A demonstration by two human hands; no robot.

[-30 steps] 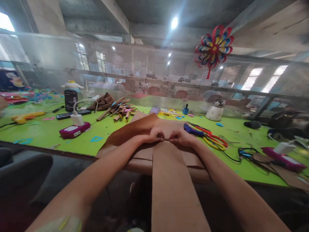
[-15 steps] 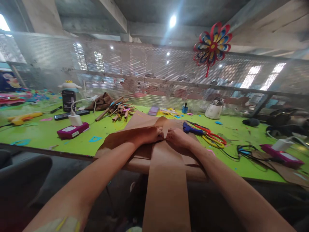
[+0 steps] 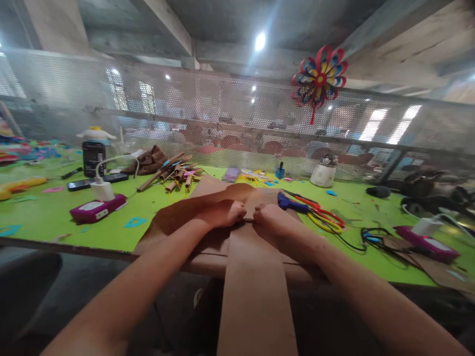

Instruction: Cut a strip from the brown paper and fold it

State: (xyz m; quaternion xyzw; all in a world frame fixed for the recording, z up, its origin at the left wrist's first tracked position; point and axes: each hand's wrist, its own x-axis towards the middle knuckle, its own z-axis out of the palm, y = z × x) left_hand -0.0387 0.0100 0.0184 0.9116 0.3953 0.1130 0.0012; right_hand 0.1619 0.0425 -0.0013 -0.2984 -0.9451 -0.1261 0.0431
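- The left hand (image 3: pixel 227 213) is curled into a fist and pinches the far end of a long strip of brown paper (image 3: pixel 256 287), knuckles up.
- The right hand (image 3: pixel 270 219) is just beside it, also closed, gripping the same end of the strip; the two hands nearly touch over the fold.
- The strip runs from the hands back toward the person, over the near edge of the green table (image 3: pixel 55 217) and down out of view.
- Under both hands lies a wider sheet of brown paper (image 3: pixel 178 215), curling up on the left hand's side and flat on the table beyond the fingers.
- Just beyond and to the right of the right hand lie scissors (image 3: pixel 322 217) with red and yellow handles, next to a blue tool (image 3: pixel 287 201).
- Further right of that hand a tangle of black cable (image 3: pixel 374 236) lies on the table, and past it a pink box (image 3: pixel 426 242) with a white charger on top.
- Well to the left of the left hand sits another pink box (image 3: pixel 97 208) with a white plug and cord.
- Beyond the left hand, a bundle of rolled brown paper sticks (image 3: pixel 174 173) lies on the table.
- A white kettle (image 3: pixel 324 171) stands far beyond the right hand, by the mesh screen (image 3: pixel 208 109).
- A paper pinwheel (image 3: pixel 319 74) hangs on that screen, above the right hand's side.
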